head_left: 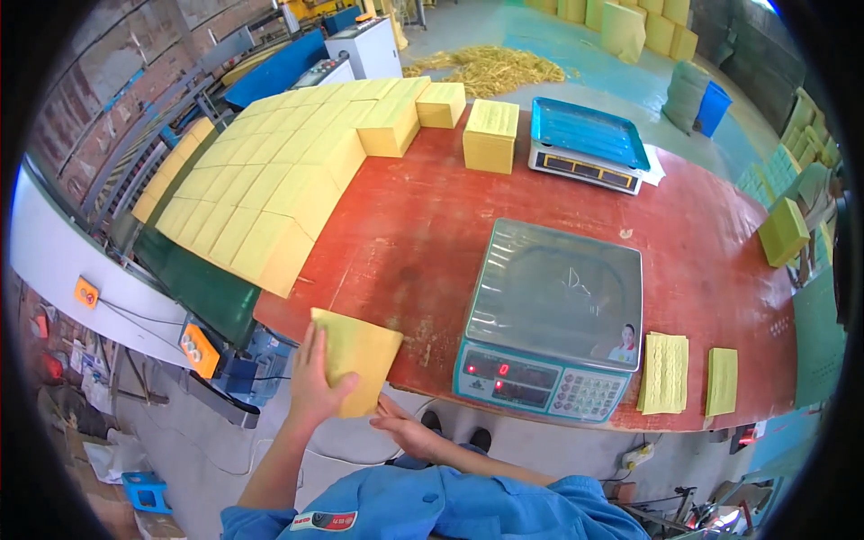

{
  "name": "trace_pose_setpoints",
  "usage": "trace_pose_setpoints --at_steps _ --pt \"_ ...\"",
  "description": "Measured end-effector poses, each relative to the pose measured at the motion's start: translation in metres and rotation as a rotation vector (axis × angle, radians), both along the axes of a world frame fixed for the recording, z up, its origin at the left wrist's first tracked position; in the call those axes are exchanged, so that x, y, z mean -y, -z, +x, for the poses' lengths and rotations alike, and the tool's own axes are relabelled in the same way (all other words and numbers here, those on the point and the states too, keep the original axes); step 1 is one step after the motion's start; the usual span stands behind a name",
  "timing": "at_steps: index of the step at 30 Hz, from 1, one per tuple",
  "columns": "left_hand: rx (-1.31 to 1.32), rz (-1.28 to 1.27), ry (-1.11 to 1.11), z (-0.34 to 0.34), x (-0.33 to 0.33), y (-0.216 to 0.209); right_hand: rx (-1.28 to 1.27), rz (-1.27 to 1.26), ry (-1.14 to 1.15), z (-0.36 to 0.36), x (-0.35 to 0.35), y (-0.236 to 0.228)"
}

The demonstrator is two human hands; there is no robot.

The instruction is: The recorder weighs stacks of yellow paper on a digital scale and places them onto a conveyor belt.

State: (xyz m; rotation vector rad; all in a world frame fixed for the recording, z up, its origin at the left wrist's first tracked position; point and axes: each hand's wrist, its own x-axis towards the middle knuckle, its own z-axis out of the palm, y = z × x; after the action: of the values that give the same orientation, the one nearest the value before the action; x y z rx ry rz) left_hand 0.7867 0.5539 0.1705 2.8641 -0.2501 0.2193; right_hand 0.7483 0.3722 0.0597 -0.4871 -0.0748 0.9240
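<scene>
"Where's the block (369, 351)?"
"At the near edge of the bench (423, 234); left hand (315, 385) clamps it, fingers along its left side, thumb across."
"Right hand (409, 432)?"
"By its lower corner; can't tell if gripping."

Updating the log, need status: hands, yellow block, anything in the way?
Left hand holding yellow block. Right hand at its lower corner, contact unclear. Nothing seen blocking it; nearer scale to the right, on red table.
</scene>
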Motion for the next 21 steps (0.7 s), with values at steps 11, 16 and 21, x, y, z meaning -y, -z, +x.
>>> trace_pose_setpoints --at_steps 11,16,21 --pt "-0.565 -2.291 0.299 0.047 0.147 -0.057 1.682 -1.349 0.887 0.031 0.132 -0.190" --pt "-0.930 -2.466 0.618 0.101 0.261 -0.047 1.608 -1.801 0.944 0.069 0.203 -0.231" --pt "-1.040 -2.517 0.383 0.098 0.282 -0.026 1.507 -1.806 0.817 0.088 0.236 -0.226"
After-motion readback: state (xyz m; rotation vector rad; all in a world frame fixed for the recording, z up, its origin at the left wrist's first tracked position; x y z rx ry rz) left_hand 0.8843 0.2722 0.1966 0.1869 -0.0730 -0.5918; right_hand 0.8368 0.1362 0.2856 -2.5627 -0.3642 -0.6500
